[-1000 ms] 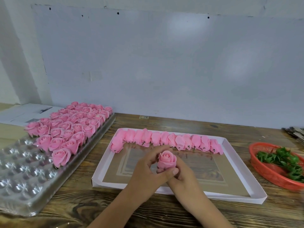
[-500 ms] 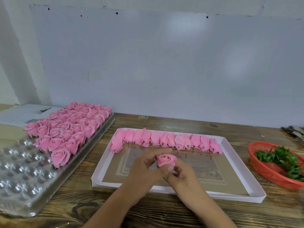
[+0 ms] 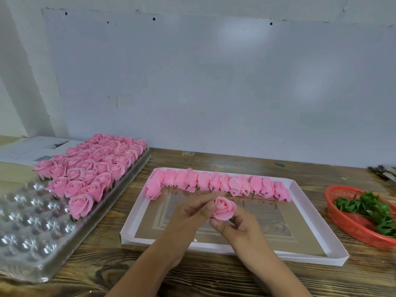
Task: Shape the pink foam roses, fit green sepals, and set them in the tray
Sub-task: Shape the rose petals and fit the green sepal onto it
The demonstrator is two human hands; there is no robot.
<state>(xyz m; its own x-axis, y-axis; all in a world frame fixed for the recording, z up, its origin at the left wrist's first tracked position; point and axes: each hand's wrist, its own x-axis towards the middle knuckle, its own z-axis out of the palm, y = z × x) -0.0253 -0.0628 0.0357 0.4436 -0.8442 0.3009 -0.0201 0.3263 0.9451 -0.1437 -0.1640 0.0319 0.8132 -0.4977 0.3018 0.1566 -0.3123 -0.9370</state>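
A pink foam rose (image 3: 224, 207) is held between both hands above the white cardboard box lid (image 3: 308, 213). My left hand (image 3: 188, 215) pinches its left side with thumb and fingertips. My right hand (image 3: 237, 229) grips its base from below, thumb up against the petals. A row of unshaped pink roses (image 3: 218, 185) lies along the lid's far edge. The clear plastic tray (image 3: 32, 239) at the left carries several finished roses (image 3: 92, 166) in its far half. Green sepals (image 3: 370, 207) fill a red basket (image 3: 351, 229) at the right.
Newspaper (image 3: 25, 148) lies behind the tray on the left. Some metal tools (image 3: 383, 171) poke in at the right edge. A pale wall board stands close behind the wooden table (image 3: 214, 275).
The rose has shifted slightly right and tipped so its opening faces up and left. My left fingers moved from wrapping round it to pinching its side.
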